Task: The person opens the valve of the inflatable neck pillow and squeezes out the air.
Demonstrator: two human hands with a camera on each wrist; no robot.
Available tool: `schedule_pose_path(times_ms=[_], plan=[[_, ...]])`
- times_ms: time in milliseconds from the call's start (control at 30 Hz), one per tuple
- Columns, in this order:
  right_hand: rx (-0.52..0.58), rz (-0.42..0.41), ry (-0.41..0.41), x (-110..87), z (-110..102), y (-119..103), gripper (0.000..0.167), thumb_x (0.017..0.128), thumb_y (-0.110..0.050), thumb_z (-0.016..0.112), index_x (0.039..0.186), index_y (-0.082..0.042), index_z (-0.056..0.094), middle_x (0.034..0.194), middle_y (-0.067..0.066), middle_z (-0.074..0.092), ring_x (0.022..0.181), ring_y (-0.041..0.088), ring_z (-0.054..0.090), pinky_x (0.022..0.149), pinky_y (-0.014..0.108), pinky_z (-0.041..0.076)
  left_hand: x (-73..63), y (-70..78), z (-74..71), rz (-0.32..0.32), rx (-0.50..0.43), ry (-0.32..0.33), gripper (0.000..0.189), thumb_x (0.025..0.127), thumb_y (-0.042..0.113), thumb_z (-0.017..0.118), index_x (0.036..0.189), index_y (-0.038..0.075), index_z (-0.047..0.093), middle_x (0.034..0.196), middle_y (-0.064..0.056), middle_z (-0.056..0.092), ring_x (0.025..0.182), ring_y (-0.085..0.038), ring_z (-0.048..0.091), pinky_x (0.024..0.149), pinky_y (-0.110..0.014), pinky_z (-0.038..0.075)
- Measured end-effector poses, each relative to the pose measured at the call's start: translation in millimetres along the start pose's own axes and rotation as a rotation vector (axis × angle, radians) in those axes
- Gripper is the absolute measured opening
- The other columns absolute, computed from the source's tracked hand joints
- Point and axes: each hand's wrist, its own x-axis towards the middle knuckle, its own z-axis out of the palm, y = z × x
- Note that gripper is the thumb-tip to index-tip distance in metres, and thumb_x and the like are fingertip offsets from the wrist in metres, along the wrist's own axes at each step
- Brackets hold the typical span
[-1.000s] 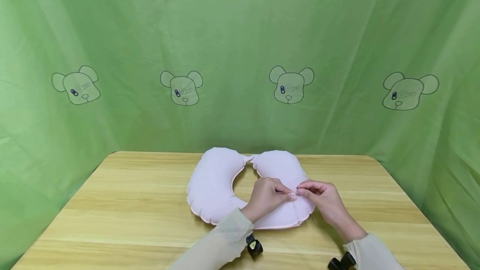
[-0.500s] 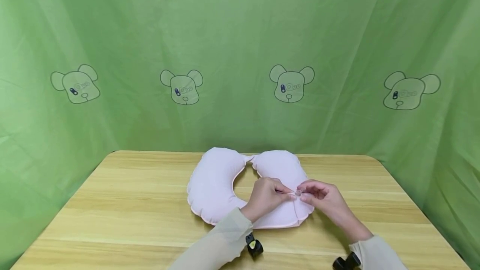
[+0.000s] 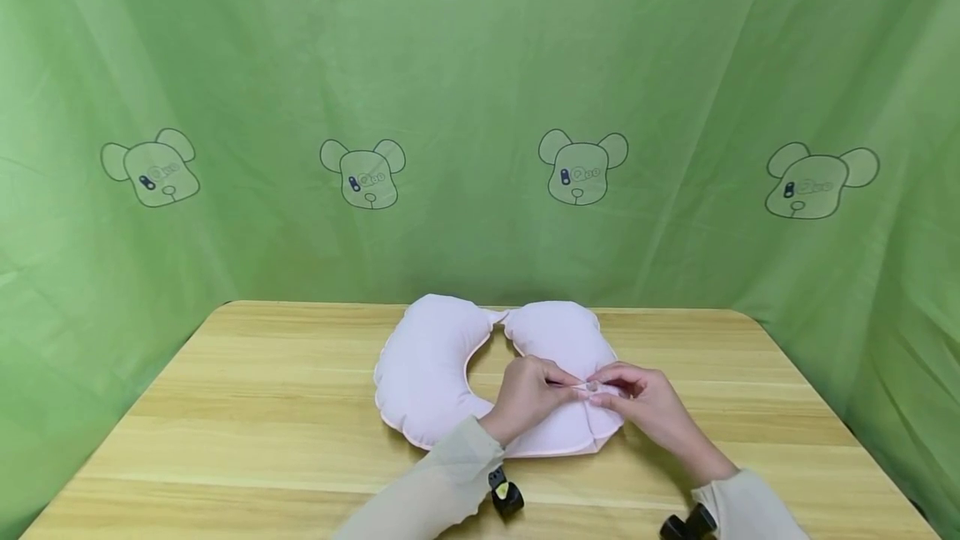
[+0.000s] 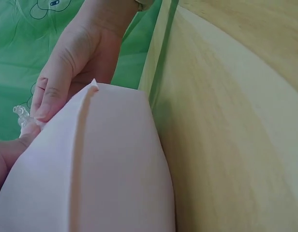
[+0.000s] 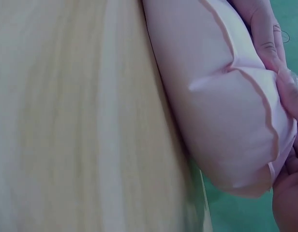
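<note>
The pillow (image 3: 427, 365) is puffed up and lies on the worktop (image 3: 262, 407), under both grips, with its bigger side to their left. The small clear valve (image 3: 592, 387) sits at the fingertips. The left grip (image 3: 525, 394) pinches a pale bit at the valve's foot; I can't tell if it is cloth or plastic. The right grip (image 3: 648, 407) is narrow, with finger and thumb around the valve.

The valve looks slick and tiny, so it could slip out if the right grip squeezes badly. If it got loosened, air might leak and the pillow would go floppy. If the left grip pulls too hard, the valve's foot could tear.
</note>
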Motion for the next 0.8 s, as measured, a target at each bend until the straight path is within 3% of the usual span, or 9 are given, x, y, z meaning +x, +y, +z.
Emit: schedule_pose_path(times_ms=[233, 500, 800], plan=[[-0.004, 0.015, 0.043, 0.2, 4.4, 1.1, 0.011, 0.077, -0.002, 0.074, 0.087, -0.001, 0.073, 0.086, 0.000, 0.070, 0.080, 0.006, 0.062, 0.068, 0.018, 0.050, -0.8, -2.4, 0.4, -0.012, 0.024, 0.025, 0.008, 0.073, 0.020, 0.081, 0.078, 0.014, 0.078, 0.071, 0.006, 0.072, 0.067, 0.009, 0.059, 0.060, -0.007, 0.043], [-0.018, 0.075, 0.061, -0.9, 6.0, 2.3, 0.013, 0.075, -0.001, 0.075, 0.086, 0.004, 0.072, 0.084, -0.006, 0.070, 0.076, 0.004, 0.062, 0.065, 0.018, 0.052, -2.9, -6.0, 1.6, 0.006, 0.048, 0.029, 0.008, 0.074, 0.020, 0.080, 0.079, 0.014, 0.078, 0.072, 0.006, 0.072, 0.068, 0.008, 0.058, 0.062, -0.006, 0.042], [-0.032, 0.083, 0.069, -1.4, 8.0, 5.2, 0.008, 0.074, 0.002, 0.075, 0.080, 0.005, 0.071, 0.081, -0.011, 0.069, 0.073, 0.001, 0.061, 0.063, 0.016, 0.051, -4.3, -8.0, 1.6, -0.050, 0.019, -0.008, 0.009, 0.073, 0.021, 0.081, 0.078, 0.014, 0.078, 0.072, 0.006, 0.072, 0.068, 0.008, 0.058, 0.062, -0.009, 0.043]])
